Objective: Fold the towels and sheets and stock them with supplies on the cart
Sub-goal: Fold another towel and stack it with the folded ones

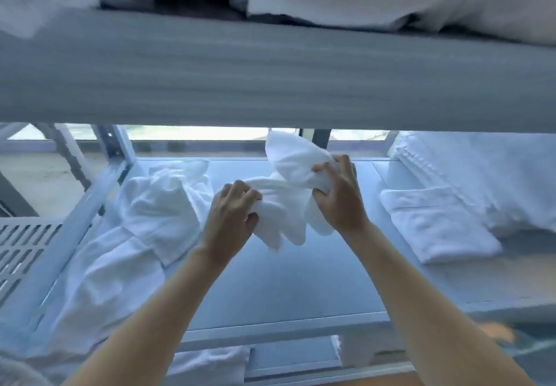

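left hand [233, 211] | right hand [337, 196] | both grip crumpled towel [282, 205] above shelf [285, 280]

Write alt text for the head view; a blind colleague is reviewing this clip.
Both hands, left hand and right hand, grip a crumpled white towel above the cart's middle shelf. Unfolded linens lie at the left, a folded towel at the right.
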Demonstrator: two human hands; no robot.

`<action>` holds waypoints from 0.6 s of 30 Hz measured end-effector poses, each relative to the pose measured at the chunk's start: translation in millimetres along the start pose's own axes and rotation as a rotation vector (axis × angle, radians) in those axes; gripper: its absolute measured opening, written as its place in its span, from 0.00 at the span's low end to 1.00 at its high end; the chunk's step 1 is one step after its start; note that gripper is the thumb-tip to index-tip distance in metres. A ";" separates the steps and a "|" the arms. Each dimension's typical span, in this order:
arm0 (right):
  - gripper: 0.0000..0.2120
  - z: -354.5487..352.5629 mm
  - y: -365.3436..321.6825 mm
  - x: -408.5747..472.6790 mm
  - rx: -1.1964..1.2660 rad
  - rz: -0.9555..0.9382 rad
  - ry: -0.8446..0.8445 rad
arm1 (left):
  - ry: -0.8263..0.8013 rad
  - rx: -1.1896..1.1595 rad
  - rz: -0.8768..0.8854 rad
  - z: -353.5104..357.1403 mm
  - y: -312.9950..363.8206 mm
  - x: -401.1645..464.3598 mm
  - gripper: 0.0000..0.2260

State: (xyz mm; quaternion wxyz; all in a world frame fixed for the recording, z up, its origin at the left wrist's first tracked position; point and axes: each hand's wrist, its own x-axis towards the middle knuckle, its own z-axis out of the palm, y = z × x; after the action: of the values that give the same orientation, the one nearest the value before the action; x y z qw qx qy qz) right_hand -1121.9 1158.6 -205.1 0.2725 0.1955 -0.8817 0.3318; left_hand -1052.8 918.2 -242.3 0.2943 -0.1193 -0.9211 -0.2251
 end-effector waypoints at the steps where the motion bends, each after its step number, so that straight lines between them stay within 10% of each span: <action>1: 0.21 -6.2 17.9 -10.8 -0.034 0.045 -0.027 | -0.049 -0.019 -0.002 15.1 6.2 -4.9 0.17; 8: 0.24 -52.6 125.2 -81.3 -0.337 0.569 -0.878 | -0.511 -0.021 -0.029 84.4 31.6 -33.3 0.10; 13: 0.34 -54.8 143.6 -89.0 -0.316 0.493 -0.594 | -0.299 -0.078 -0.061 100.0 55.5 -18.8 0.16; 18: 0.35 -34.6 147.4 -87.9 -0.230 0.423 -0.630 | -0.706 0.208 -0.205 123.4 71.1 -23.8 0.34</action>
State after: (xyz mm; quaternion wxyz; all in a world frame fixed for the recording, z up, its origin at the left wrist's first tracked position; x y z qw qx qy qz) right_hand -1119.2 1300.6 -307.4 -0.0655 0.0700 -0.9744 0.2033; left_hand -1069.0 1037.8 -321.6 -0.0546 -0.0664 -0.9909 -0.1037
